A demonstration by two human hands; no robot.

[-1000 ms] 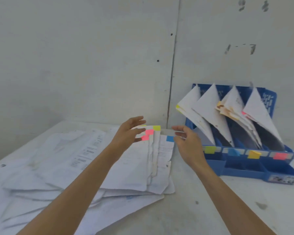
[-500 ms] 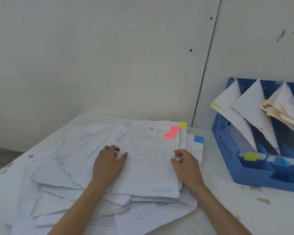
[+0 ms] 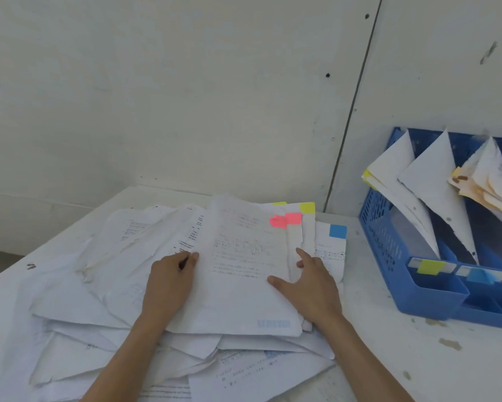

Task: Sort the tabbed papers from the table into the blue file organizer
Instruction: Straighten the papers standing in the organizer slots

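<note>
The pile of papers is loose white sheets, creased and ragged at the edges, fanned unevenly across the matte white table, which is speckled with brown stains. The top sheet is a printed rectangle with faint lines of text. At its 1 o'clock corner sit small square sticky tabs: two pink tabs overlapping, a yellow-green tab just past them, and a blue tab on a sheet further toward 3 o'clock.

At 3 o'clock from the pile, apart from it, stands the blue file organizer, hard plastic with a perforated side wall and upright dividers. Filed papers lean in its slots as pointed white triangles, some stained orange. Coloured labels mark its front lip, a yellow label and a blue label among them. A scuffed pale wall with a dark vertical seam rises behind.

The left hand sits at 9 o'clock of the top sheet, fingers curled, thumb over the paper's edge, pinching it. The right hand lies at 3 o'clock, fingers straight and spread, the thumb pressing on the top sheet and the forefinger reaching toward 12 o'clock over the stepped edges of the tabbed sheets beneath. The tabs lie clear of both hands.
</note>
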